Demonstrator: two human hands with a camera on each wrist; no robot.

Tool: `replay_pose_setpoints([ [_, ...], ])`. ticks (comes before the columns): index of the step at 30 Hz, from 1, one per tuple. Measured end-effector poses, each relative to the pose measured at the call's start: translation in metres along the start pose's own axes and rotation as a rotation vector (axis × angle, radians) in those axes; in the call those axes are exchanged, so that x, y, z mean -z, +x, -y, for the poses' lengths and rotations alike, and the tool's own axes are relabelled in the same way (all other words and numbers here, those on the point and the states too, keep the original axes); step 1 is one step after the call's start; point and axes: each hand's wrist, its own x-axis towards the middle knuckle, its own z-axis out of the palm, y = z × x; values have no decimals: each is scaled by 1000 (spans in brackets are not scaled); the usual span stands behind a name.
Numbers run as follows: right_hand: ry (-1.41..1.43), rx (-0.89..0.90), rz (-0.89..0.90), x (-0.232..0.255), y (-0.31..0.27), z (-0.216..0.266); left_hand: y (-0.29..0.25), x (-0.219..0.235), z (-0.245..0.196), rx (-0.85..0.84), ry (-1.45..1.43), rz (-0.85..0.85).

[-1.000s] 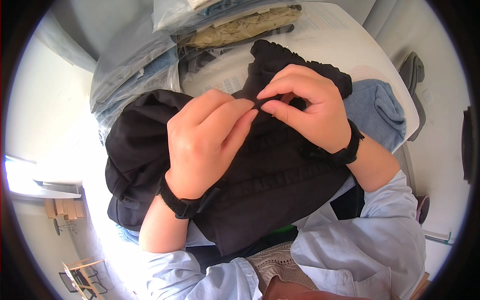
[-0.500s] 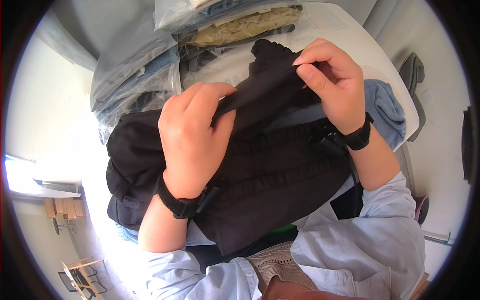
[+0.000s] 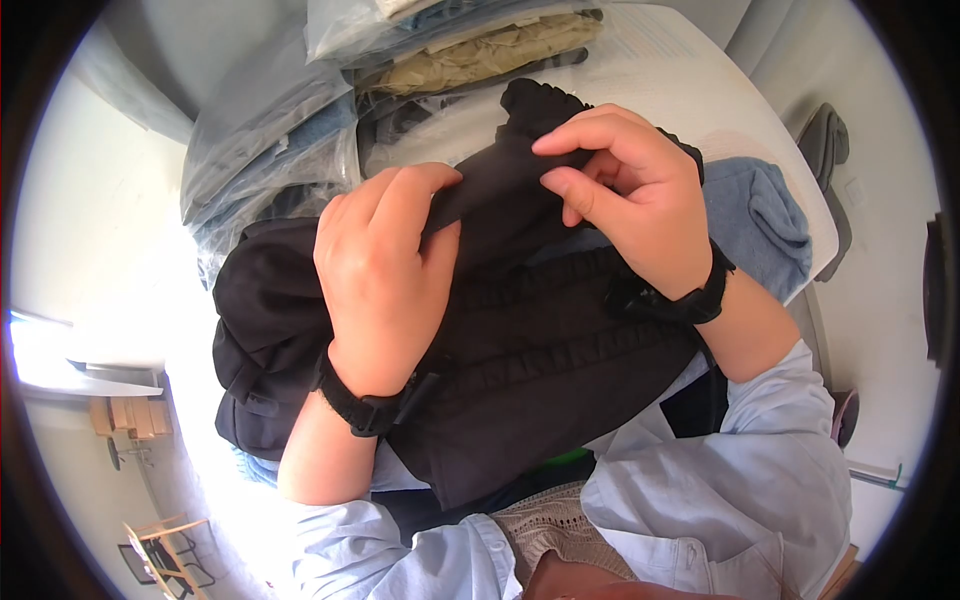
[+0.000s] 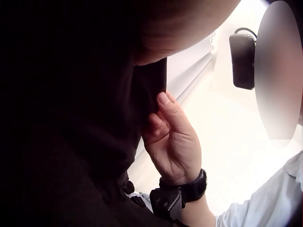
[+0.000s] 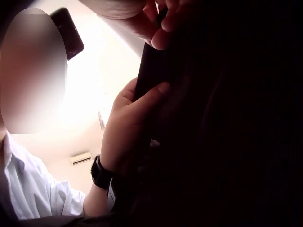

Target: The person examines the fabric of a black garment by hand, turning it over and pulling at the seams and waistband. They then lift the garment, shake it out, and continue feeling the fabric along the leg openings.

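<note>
Garment (image 3: pixel 540 420), black, spread & bunched right in front of person, partly over white surface (image 3: pixel 690 90); ruffled edge (image 3: pixel 545 100) at far end, puckered bands (image 3: pixel 570 365) across nr part. Gripped at raised fold (image 3: pixel 500 190) by L hand (image 3: pixel 385 255), thumb one side, other fingers opposite. Nearby, along same fold, R hand (image 3: pixel 640 200), index & thumb parted over the black fabric, rest curled under; can't tell if pinching any of it. In wrist views, mostly too dark for detail. Black straps (image 3: pixel 345 395) round both wrists. Just beside, on R, folded blue cloth (image 3: pixel 755 215). Beyond, far side & L, clear plastic bags (image 3: pixel 240 170) of folded clothes (image 3: pixel 325 125), incl khaki item (image 3: pixel 490 55). Nearest cam, pale blue shirt (image 3: pixel 720 500) over tan knit top (image 3: pixel 545 510). Way off L, brown boxes (image 3: pixel 135 418), wooden-framed item (image 3: pixel 160 555) nr bottom
</note>
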Motion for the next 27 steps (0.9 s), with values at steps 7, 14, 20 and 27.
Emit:
replay_pose_setpoints([
  [7,-33,207,-8,15,6,-5,13,21,1,59,-34,197],
  [14,-6,418,-24,43,18,-8,25,68,24,486,-239,445],
  [20,266,417,-321,65,29,-10,14,85,63,401,-99,491],
  [27,394,317,-417,96,37,-26,7,82,88,774,-441,701],
])
